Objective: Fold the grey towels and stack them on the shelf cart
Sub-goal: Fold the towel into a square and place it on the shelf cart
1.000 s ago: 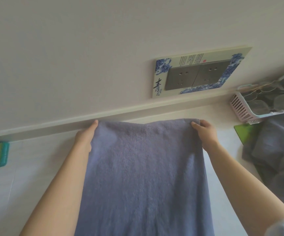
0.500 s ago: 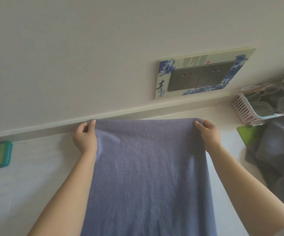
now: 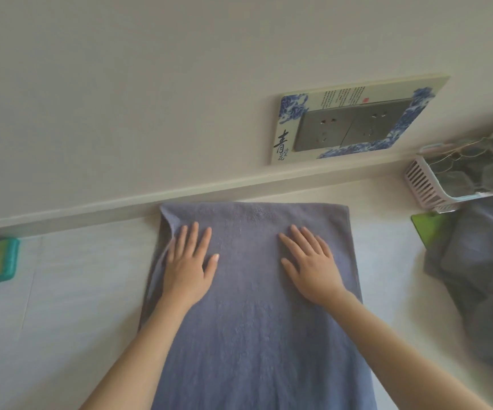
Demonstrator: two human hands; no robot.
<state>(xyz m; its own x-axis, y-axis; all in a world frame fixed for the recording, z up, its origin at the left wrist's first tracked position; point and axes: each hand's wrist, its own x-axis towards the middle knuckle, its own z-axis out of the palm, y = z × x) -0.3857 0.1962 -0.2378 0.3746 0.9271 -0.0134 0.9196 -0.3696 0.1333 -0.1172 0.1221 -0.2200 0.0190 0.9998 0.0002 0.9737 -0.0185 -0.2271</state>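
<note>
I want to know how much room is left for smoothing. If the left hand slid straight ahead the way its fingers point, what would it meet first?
The left hand lies flat on the grey towel. Straight ahead it would pass the towel's far edge, then probably meet the ledge at the wall's foot.

Left hand (image 3: 186, 269) lets go of towel's far left corner, now lies flat, palm down, fingers straight, on towel (image 3: 254, 306). Right hand (image 3: 313, 267) likewise off far right corner, now flat on cloth. Both sit nearer person than before. Towel's far edge, earlier pinched in 2 hands, now lies flat along counter's back edge.
</note>
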